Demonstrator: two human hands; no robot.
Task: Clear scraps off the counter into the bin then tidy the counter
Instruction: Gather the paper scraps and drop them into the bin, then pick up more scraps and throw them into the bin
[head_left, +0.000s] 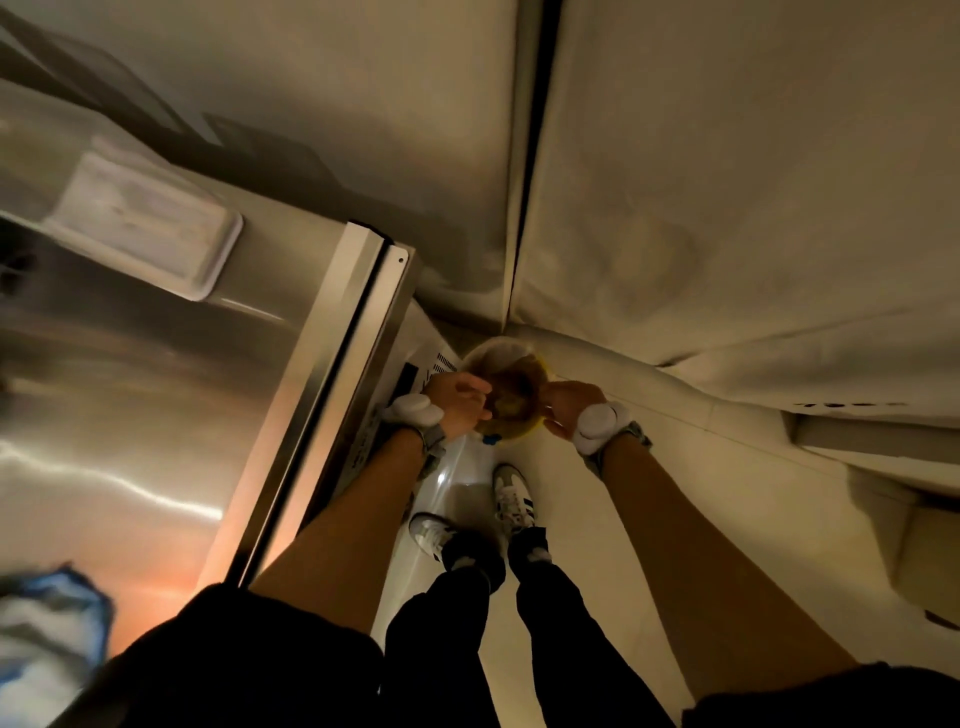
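Note:
Down on the floor by the wall stands a small round bin (519, 431) with a yellow rim, brownish scraps inside it, and a pale lid (496, 356) tipped up behind. My left hand (460, 408) is over the bin's left edge, fingers together and pointing across the opening; I cannot tell whether it holds anything. My right hand (563, 408) is curled around the bin's right rim. The steel counter (130, 415) fills the left side, well above the bin.
A white rectangular tray (148, 228) lies on the counter's far part. A blue-and-white cloth (49, 623) sits at the counter's near left corner. My two feet (511, 499) stand just before the bin. Pale wall panels rise behind and right.

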